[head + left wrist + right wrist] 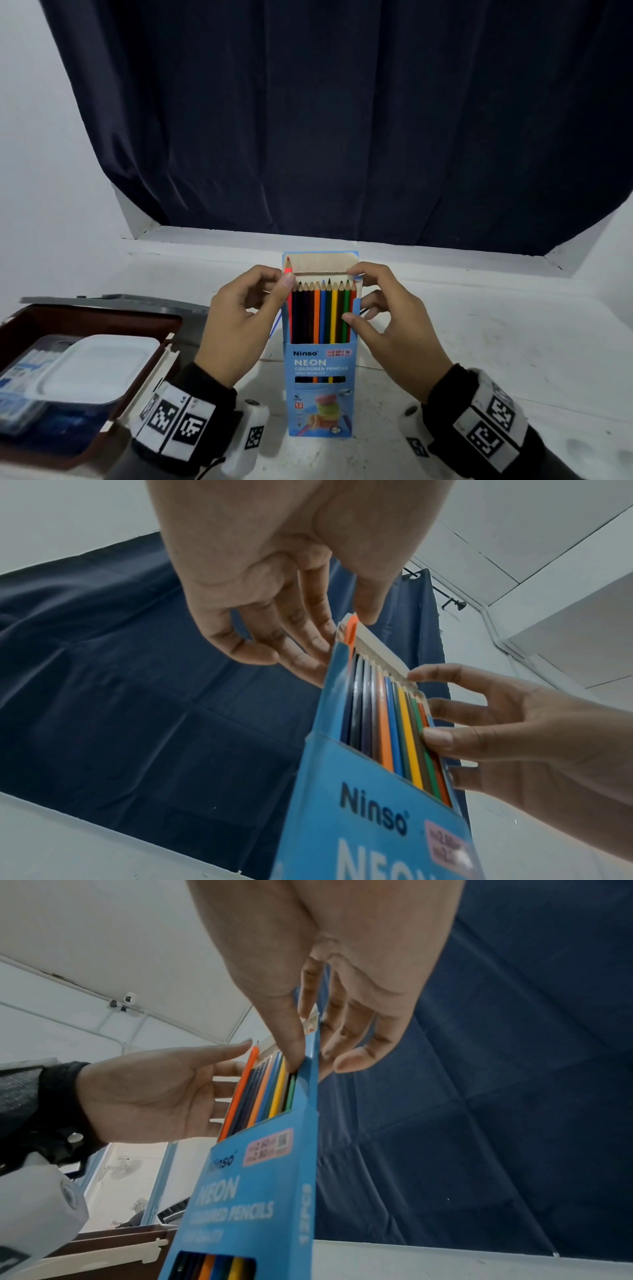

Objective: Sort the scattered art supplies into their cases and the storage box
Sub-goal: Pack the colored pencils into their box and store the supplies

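At mid-worktop, near the front edge, the blue Ninso pencil box (320, 380) stands upright, nearly full. My left hand (246, 322) pinches the last red-orange pencil (288, 274), which stands proud; my right hand (387, 318) grips the box's side. Closing remains, I judge. At the left edge sits the brown storage box (85, 322), already holding cases. Beyond the white worktop (479, 342) hangs a navy curtain (342, 120).

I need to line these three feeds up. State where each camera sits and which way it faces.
Head: worn on the head, looking forward and down at the upright pencil box on the table; shows both hands and wrists.
Left wrist: below the left hand, looking up along its fingers at the red-orange pencil they pinch.
Right wrist: below the right hand, looking up at its grip on the box edge.
Shared: both wrist views show the box and the opposite hand.
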Demonstrator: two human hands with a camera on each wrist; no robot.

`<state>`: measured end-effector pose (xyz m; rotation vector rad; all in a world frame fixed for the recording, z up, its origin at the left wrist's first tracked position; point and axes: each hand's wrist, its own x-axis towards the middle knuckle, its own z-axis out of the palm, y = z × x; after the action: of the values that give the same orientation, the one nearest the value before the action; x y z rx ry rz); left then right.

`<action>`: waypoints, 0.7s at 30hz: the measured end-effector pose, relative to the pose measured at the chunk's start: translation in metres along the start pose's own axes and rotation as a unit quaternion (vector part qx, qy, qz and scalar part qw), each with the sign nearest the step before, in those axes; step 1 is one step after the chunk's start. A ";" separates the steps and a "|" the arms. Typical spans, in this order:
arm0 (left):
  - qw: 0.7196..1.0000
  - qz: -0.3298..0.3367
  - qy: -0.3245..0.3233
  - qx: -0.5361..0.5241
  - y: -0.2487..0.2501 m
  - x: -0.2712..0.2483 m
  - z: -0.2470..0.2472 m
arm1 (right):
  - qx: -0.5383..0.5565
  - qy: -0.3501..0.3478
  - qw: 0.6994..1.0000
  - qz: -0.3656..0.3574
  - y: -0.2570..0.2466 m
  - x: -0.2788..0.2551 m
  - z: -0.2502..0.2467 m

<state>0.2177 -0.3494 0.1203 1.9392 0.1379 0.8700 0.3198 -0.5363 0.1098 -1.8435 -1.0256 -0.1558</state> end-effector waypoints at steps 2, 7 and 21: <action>1.000 -0.002 0.015 0.009 -0.001 0.002 0.002 | 0.000 0.003 1.000 0.003 0.001 0.001 0.000; 1.000 -0.005 0.011 0.017 -0.006 0.002 0.004 | -0.005 0.001 1.000 0.016 0.005 0.001 -0.001; 0.998 -0.014 -0.037 -0.046 -0.004 0.002 0.001 | 0.042 -0.009 0.999 0.024 0.008 0.003 -0.005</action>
<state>0.2210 -0.3477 0.1181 1.8766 0.0800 0.7718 0.3289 -0.5396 0.1080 -1.7944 -0.9854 -0.0672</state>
